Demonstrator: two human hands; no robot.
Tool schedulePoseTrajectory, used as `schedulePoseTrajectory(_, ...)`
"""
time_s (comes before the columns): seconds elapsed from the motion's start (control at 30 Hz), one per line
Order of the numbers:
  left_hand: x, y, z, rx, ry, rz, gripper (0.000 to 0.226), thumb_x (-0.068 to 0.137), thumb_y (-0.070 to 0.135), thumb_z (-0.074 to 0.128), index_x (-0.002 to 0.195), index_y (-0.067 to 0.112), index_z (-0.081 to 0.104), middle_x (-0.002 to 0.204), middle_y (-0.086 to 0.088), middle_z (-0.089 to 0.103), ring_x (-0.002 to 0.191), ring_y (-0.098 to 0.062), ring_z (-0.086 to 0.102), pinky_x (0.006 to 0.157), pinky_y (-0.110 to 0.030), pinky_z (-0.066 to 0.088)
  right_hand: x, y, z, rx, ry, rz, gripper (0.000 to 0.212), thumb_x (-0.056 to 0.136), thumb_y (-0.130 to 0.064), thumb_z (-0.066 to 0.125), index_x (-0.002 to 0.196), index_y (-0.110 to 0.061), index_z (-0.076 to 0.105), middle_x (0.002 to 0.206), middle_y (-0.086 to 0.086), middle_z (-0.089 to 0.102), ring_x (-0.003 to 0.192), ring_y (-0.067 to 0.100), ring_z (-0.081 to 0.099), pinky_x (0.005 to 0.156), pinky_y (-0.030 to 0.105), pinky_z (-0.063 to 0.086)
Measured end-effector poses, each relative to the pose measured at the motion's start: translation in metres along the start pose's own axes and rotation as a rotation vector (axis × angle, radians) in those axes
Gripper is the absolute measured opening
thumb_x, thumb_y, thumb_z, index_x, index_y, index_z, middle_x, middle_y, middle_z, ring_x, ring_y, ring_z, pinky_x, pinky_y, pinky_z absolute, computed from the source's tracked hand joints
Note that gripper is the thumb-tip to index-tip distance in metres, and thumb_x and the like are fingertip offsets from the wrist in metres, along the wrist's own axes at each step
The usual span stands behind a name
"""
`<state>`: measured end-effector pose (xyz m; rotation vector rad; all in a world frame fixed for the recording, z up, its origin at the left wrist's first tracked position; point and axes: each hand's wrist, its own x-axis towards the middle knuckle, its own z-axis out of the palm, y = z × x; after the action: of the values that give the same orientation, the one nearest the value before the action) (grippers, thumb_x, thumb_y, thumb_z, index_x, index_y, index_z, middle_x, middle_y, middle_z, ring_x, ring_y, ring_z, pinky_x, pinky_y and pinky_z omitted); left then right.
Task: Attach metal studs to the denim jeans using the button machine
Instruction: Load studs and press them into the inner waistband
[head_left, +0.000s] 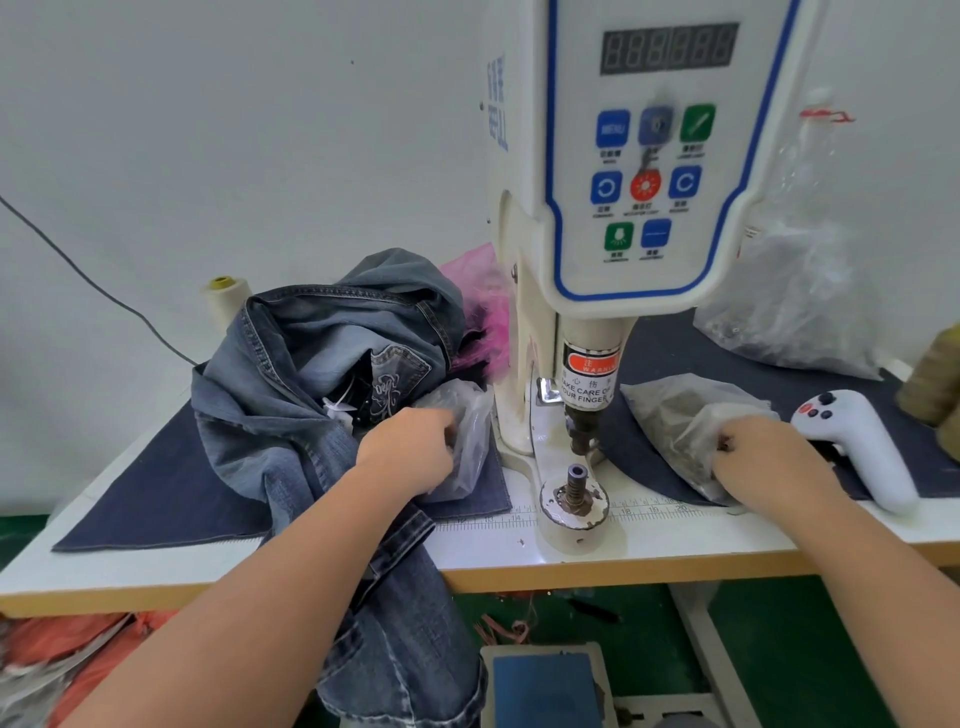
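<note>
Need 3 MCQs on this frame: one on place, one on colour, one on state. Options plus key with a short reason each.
1. Where do the denim jeans lie?
A. left of the button machine
B. right of it
C. on the floor only

2. What colour is the handheld controller?
A. black
B. white
C. green

3. What is the right hand doing?
A. pressing a panel button
B. resting flat
C. pinching at a clear plastic bag

Key: A, jeans are heaped left of the machine column; B, its body is white with dark and red buttons; C, curled fingers sit at the bag's mouth.
</note>
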<state>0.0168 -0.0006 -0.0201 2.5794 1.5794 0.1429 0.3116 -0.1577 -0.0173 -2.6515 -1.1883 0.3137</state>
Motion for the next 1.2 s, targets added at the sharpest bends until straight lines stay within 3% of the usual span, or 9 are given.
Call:
schedulePoseTrajectory(0.13,0.003,-0.005,-0.002,-0.042,-0.080,0.014,0.025,0.093,0.033,0.048,0.112,0.035,0.064,0.108,0.000,0.067,0.092,-0.022,0.059,0.078,-0.034,0.052,-0.006,0.001,0.001,0.049,0.082,-0.027,0.022,0.092,-0.006,0.049,0.077,-0.015,0.063,0.074,0.005,0.061,0.068,0.020,0.057,0.056,0.030,0.041)
schedulePoseTrajectory(0.23,0.005,-0.007,-0.010,-0.056,-0.148,0.061,0.027,0.090,0.037,0.053,0.112,0.043,0.068,0.110,0.007,0.068,0.093,-0.016,0.059,0.078,-0.031,0.050,-0.003,-0.003,-0.003,-0.024,0.017,-0.008,0.018,0.094,-0.008,0.048,0.089,-0.012,0.065,0.080,0.005,0.062,0.074,0.021,0.059,0.065,0.031,0.048)
schedulePoseTrajectory(0.33,0.003,-0.007,-0.011,0.029,-0.072,0.095,0.026,0.090,0.041,0.053,0.109,0.046,0.069,0.109,0.011,0.069,0.095,-0.015,0.061,0.072,-0.028,0.044,-0.005,0.001,0.003,-0.006,0.072,-0.035,0.020,0.095,-0.010,0.048,0.081,-0.014,0.063,0.077,0.005,0.062,0.071,0.023,0.060,0.067,0.035,0.052)
schedulePoseTrajectory(0.47,-0.002,-0.001,-0.007,0.269,0.079,0.113,0.031,0.093,0.028,0.046,0.113,0.037,0.068,0.104,0.000,0.069,0.090,-0.026,0.065,0.065,-0.031,0.041,-0.009,0.009,0.012,0.051,0.177,-0.084,0.025,0.097,-0.015,0.047,0.074,-0.022,0.055,0.074,0.003,0.058,0.067,0.021,0.056,0.059,0.034,0.044)
schedulePoseTrajectory(0.7,-0.002,0.005,-0.015,0.475,0.026,0.040,0.024,0.090,0.015,0.050,0.107,0.017,0.066,0.106,-0.005,0.067,0.094,-0.028,0.066,0.064,-0.034,0.042,-0.021,0.017,0.017,0.327,0.428,-0.192,0.017,0.092,-0.019,0.058,0.078,-0.028,0.062,0.072,-0.009,0.060,0.067,0.012,0.054,0.058,0.034,0.045)
schedulePoseTrajectory(0.8,-0.003,0.006,-0.014,0.417,-0.040,0.028,0.025,0.089,0.016,0.052,0.109,0.017,0.066,0.108,-0.005,0.066,0.095,-0.028,0.066,0.068,-0.035,0.046,-0.022,0.017,0.018,0.363,0.460,-0.187,0.017,0.092,-0.023,0.061,0.076,-0.030,0.059,0.071,-0.009,0.059,0.066,0.012,0.054,0.054,0.030,0.039)
schedulePoseTrajectory(0.87,-0.002,0.002,-0.013,0.300,-0.061,0.013,0.026,0.088,0.022,0.053,0.109,0.018,0.067,0.108,-0.005,0.066,0.094,-0.028,0.065,0.072,-0.035,0.049,-0.021,0.017,0.019,0.320,0.415,-0.183,0.016,0.092,-0.021,0.061,0.079,-0.029,0.061,0.075,-0.005,0.061,0.070,0.019,0.055,0.060,0.034,0.043)
schedulePoseTrajectory(1.03,-0.003,-0.008,-0.009,0.051,0.017,0.009,0.034,0.092,0.027,0.051,0.122,0.036,0.064,0.114,-0.001,0.067,0.102,-0.027,0.064,0.084,-0.038,0.054,-0.019,0.017,0.016,0.311,0.368,-0.169,0.013,0.092,-0.019,0.061,0.083,-0.026,0.066,0.081,-0.002,0.064,0.075,0.021,0.057,0.065,0.036,0.046)
schedulePoseTrajectory(1.2,0.000,-0.005,-0.001,0.074,-0.013,0.031,0.037,0.093,0.023,0.046,0.124,0.037,0.060,0.115,-0.003,0.066,0.102,-0.027,0.064,0.083,-0.039,0.054,-0.023,0.016,0.014,0.425,0.379,-0.178,0.020,0.092,-0.019,0.062,0.074,-0.027,0.062,0.074,-0.007,0.063,0.070,0.012,0.056,0.059,0.032,0.042)
